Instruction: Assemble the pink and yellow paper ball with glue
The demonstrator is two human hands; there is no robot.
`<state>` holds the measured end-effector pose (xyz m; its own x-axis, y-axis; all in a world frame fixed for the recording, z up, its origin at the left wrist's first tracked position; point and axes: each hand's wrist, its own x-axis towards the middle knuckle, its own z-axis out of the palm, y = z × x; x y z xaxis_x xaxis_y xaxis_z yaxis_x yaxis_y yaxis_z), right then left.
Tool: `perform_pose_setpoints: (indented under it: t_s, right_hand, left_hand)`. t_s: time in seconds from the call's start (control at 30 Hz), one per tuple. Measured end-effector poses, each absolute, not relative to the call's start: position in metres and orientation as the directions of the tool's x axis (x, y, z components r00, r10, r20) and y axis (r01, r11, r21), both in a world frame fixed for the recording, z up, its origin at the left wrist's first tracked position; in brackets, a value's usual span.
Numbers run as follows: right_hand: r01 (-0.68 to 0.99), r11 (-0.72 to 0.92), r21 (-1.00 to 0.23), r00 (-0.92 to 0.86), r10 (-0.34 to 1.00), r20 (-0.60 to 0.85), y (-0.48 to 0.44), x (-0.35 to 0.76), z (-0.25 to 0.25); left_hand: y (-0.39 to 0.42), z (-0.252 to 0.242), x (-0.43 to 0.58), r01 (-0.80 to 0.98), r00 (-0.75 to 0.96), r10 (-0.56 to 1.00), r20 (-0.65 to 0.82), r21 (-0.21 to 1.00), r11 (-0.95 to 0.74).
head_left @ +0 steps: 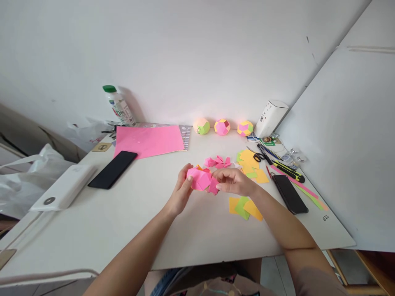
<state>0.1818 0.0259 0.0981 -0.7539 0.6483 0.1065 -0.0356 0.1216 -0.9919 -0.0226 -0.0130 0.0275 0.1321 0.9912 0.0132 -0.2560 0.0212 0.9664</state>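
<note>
Between my two hands, above the middle of the table, is a partly joined pink folded-paper model point(199, 179) with a bit of orange at its top edge. My left hand point(182, 187) grips it from the left, thumb across its front. My right hand point(233, 181) pinches a pink folded piece point(213, 186) at the model's right side; whether that piece is joined to it I cannot tell. Just behind lie several loose pink folded pieces point(218, 162). To the right are orange and green paper squares point(248, 162), with more orange and green squares point(243, 207) nearer the front.
Three finished paper balls point(222, 127) line the wall. Pink sheets point(151, 139), a bottle point(119, 106), a black phone point(113, 169) and a white power strip box point(63, 189) are left. Scissors point(258, 156), a cutter point(288, 171), another phone point(290, 194) and a white container point(270, 119) are right.
</note>
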Motion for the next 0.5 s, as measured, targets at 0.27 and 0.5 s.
perform_pose_setpoints:
  t_s: [0.27, 0.5]
  right_hand:
    - [-0.127, -0.026, -0.991, -0.705, 0.705, 0.072, 0.023, 0.179, 0.096]
    - [-0.145, -0.111, -0.983, -0.692, 0.722, 0.021, 0.024, 0.179, 0.093]
  left_hand:
    - [-0.018, 0.04, -0.011, -0.411, 0.164, 0.985, -0.06, 0.903, 0.124]
    - [-0.017, 0.037, -0.011, -0.415, 0.2, 0.979, -0.051, 0.9, 0.132]
